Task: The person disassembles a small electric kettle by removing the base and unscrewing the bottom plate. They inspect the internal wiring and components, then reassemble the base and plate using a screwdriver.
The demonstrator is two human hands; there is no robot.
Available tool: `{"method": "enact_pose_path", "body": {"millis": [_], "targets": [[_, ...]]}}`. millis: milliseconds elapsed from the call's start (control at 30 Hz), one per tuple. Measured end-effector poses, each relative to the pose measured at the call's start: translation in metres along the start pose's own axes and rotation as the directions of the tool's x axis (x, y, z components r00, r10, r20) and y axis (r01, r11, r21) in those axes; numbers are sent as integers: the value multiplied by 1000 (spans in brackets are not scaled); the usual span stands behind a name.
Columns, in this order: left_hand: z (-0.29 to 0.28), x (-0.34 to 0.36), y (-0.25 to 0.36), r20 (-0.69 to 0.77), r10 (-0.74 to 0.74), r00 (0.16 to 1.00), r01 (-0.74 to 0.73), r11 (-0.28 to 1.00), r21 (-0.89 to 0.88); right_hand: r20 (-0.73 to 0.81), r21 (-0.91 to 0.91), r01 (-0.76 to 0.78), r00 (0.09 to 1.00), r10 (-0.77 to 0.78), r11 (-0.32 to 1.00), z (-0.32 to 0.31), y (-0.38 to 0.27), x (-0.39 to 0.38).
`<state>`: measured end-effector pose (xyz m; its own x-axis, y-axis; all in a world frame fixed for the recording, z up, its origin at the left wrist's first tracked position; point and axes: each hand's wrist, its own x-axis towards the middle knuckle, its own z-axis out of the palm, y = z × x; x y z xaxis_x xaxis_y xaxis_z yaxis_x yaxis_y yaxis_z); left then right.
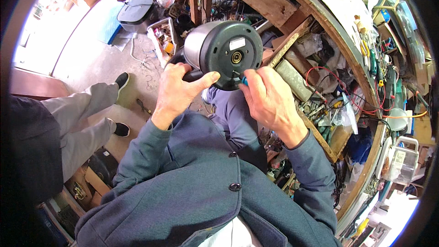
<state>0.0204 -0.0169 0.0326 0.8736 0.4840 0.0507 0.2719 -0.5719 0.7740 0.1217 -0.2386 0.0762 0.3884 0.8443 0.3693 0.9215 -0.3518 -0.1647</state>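
An electric kettle with a steel body and a black base is tilted so that its underside faces me. A pale label and a round brass-coloured connector show on that underside. My left hand is wrapped round the black handle, its thumb lying along the rim of the base. In my right hand is a screwdriver with a teal handle, mostly hidden by the fingers. Its dark shaft meets the base below the connector; I cannot tell whether the tip sits in a screw.
At the right, an open wooden drawer holds tools, parts and wires under the cluttered workbench. On the left stands another person in pale trousers. A black lidded bin and a box of parts are on the floor.
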Motion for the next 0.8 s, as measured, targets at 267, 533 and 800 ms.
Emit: {"method": "enact_pose_path", "body": {"millis": [267, 533, 800], "targets": [[0, -4, 0, 22, -1, 1000, -1, 998, 67, 78, -22, -9, 997, 10, 1000, -18, -8, 13], [6, -5, 7, -141, 252, 957, -229, 960, 161, 332, 197, -441, 871, 363, 876, -11, -1, 12], [0, -6, 8, -86, 164, 983, -155, 982, 104, 260, 301, -368, 919, 296, 880, -2, -5, 3]]}}
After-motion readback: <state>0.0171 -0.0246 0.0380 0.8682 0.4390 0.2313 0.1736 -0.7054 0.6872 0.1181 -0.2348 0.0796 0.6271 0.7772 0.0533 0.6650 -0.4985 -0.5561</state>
